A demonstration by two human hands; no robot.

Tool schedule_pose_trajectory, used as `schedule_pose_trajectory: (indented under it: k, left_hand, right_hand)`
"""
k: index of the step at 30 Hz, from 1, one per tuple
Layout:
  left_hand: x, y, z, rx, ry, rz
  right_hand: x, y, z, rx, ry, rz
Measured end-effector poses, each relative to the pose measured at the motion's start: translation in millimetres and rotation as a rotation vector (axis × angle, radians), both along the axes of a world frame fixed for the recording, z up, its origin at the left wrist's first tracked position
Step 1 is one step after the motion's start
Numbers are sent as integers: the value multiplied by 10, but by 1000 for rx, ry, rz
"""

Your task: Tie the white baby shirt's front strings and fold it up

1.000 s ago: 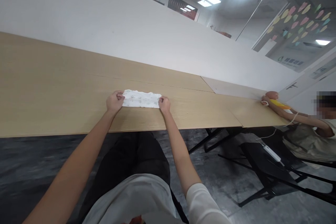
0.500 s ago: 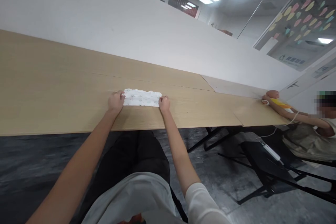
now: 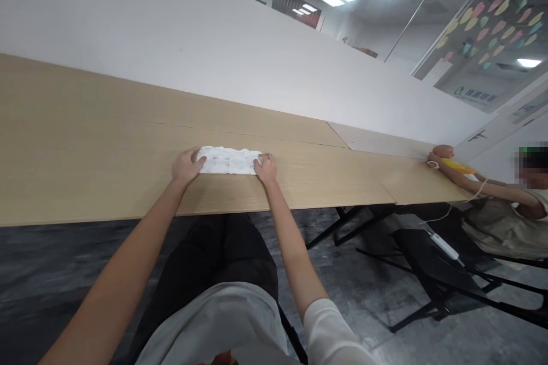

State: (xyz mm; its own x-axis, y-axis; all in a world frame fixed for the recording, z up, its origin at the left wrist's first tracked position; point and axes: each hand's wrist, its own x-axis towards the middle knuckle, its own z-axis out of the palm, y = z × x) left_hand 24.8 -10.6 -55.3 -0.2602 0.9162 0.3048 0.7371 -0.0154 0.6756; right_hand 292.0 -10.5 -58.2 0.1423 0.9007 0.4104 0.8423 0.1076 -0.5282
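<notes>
A white folded cloth [image 3: 229,161] with small faint prints lies as a long flat strip on the wooden table [image 3: 325,182]. At its left end my left hand [image 3: 187,166] grips the edge, thumb on top and the other fingers at the far side. My right hand [image 3: 266,167] holds the opposite end in the same way, thumb over the printed face. The fingers under and behind the cloth are partly hidden. The strip's upper edge is slightly wavy.
A white wall [image 3: 240,68] with glass above runs behind the table. Far right, a seated person reaches toward a doll [image 3: 444,153] at the table's end. A black folding chair [image 3: 445,268] bears a white power strip [image 3: 445,246]. The table's front edge lies close to me.
Both thumbs have come over onto the top of the cloth at its ends. My left hand has shifted slightly left; the cloth stays in nearly the same place.
</notes>
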Motion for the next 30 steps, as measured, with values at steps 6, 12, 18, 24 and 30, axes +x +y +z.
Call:
schedule_pose_trajectory:
  k: [6, 12, 18, 24, 30]
  left_hand:
    - [18, -54, 38, -96, 66, -94]
    - [-1, -53, 34, -110, 63, -105]
    - [-20, -21, -11, -87, 55, -104]
    - [-33, -8, -38, -71, 44, -112]
    - [-43, -6, -43, -69, 31, -111]
  right_hand:
    - [-18, -26, 14, -128, -88, 113]
    - [-6, -8, 9, -113, -61, 98]
    - [22, 37, -3, -80, 6, -7]
    - [25, 50, -33, -86, 14, -16]
    - [23, 45, -24, -103, -26, -28]
